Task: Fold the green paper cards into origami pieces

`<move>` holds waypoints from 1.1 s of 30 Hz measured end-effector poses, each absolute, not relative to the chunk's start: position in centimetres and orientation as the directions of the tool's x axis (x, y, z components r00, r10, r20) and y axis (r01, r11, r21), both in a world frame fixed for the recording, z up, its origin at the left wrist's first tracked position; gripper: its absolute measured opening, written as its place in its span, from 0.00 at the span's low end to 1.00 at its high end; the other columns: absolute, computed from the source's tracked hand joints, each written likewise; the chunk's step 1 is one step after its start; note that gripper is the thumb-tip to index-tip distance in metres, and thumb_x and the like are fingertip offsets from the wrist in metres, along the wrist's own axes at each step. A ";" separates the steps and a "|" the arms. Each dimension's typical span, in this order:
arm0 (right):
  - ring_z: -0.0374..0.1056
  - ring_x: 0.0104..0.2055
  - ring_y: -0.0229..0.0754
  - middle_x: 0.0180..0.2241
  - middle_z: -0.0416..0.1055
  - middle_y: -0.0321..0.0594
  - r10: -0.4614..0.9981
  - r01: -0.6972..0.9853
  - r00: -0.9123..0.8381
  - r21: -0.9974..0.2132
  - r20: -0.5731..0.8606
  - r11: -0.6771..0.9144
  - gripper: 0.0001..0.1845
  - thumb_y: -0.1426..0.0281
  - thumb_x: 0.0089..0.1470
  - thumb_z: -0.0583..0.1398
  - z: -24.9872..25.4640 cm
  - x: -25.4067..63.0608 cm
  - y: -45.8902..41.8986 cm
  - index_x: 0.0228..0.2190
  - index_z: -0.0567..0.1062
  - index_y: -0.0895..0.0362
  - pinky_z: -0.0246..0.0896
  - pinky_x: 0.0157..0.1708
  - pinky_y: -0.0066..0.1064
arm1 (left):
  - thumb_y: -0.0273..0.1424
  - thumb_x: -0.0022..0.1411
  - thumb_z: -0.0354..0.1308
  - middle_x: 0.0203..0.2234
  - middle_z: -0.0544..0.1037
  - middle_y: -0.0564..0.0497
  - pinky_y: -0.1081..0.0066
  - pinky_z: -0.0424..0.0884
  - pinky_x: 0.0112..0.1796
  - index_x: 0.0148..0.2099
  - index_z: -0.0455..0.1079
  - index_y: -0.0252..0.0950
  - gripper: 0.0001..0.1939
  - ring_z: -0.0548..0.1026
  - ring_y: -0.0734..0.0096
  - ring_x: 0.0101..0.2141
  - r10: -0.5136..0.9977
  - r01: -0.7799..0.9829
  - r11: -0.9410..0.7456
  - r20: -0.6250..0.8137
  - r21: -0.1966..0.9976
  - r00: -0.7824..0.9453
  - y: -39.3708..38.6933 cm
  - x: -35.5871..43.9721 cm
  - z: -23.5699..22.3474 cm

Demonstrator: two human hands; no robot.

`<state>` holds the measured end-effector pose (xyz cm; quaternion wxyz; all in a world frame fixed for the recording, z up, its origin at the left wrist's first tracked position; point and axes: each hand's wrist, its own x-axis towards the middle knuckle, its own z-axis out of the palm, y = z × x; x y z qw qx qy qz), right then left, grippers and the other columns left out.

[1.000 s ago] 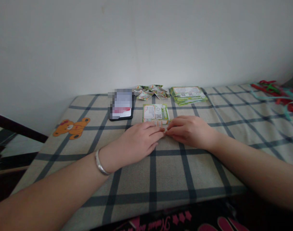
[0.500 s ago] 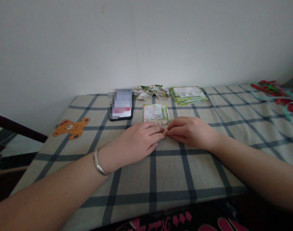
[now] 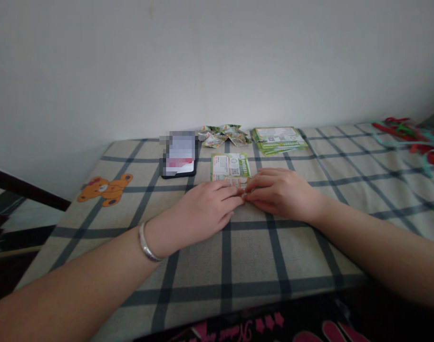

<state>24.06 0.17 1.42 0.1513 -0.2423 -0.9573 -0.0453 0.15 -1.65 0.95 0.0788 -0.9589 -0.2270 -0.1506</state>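
A green and white printed paper (image 3: 226,166) lies on the checked tablecloth in front of me. Its near edge is partly covered by my fingers and looks folded over. My left hand (image 3: 209,209), with a silver bangle at the wrist, has its fingers together on the near left part of the paper. From the other side, the bent fingers of my right hand (image 3: 281,194) pinch the near right part. The fingertips of both hands meet at the near edge, where the paper between them is mostly hidden.
Behind the paper sit several folded paper pieces (image 3: 226,137). To their right is a stack of similar printed papers (image 3: 279,137). A phone (image 3: 179,156) with a blurred screen lies to the left. Red and teal ribbons (image 3: 409,135) lie far right. A wall (image 3: 217,61) rises behind the table.
My right hand's index finger has risen slightly and shifted along the right edge of the paper. My left hand and the paper have stayed almost still.
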 end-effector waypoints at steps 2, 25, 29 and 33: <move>0.70 0.44 0.43 0.41 0.77 0.40 0.441 0.469 -0.841 0.018 0.313 0.883 0.10 0.69 0.61 0.57 1.6 24.1 0.3 0.38 0.80 0.53 0.63 0.42 0.36 | 0.27 0.67 0.51 0.49 0.76 0.45 0.57 0.68 0.54 0.52 0.71 0.34 0.14 0.71 0.60 0.52 0.418 0.465 -0.881 0.325 -0.082 0.848 -1.6 0.1 0.9; 0.72 0.40 0.43 0.44 0.78 0.36 0.607 0.655 -0.733 0.076 0.307 0.752 0.08 0.71 0.54 0.62 2.3 24.7 0.1 0.35 0.82 0.49 0.64 0.35 0.33 | 0.27 0.66 0.51 0.51 0.75 0.48 0.59 0.67 0.56 0.53 0.71 0.34 0.15 0.69 0.61 0.52 0.418 0.465 -0.881 0.313 -0.090 0.853 -1.6 0.0 0.8; 0.73 0.40 0.42 0.43 0.78 0.36 0.661 0.702 -0.700 0.090 0.270 0.707 0.09 0.71 0.54 0.62 2.4 25.0 0.1 0.35 0.82 0.49 0.64 0.35 0.32 | 0.27 0.66 0.52 0.53 0.74 0.48 0.61 0.66 0.56 0.54 0.70 0.34 0.16 0.69 0.62 0.53 0.425 0.470 -0.879 0.312 -0.083 0.850 -1.6 0.0 0.8; 0.73 0.39 0.42 0.41 0.78 0.36 0.699 0.735 -0.674 0.118 0.240 0.668 0.08 0.70 0.56 0.61 2.7 25.0 0.0 0.33 0.82 0.51 0.62 0.33 0.31 | 0.27 0.66 0.51 0.53 0.75 0.48 0.61 0.67 0.56 0.55 0.70 0.34 0.16 0.70 0.62 0.52 0.431 0.475 -0.876 0.304 -0.083 0.849 -1.7 0.1 0.9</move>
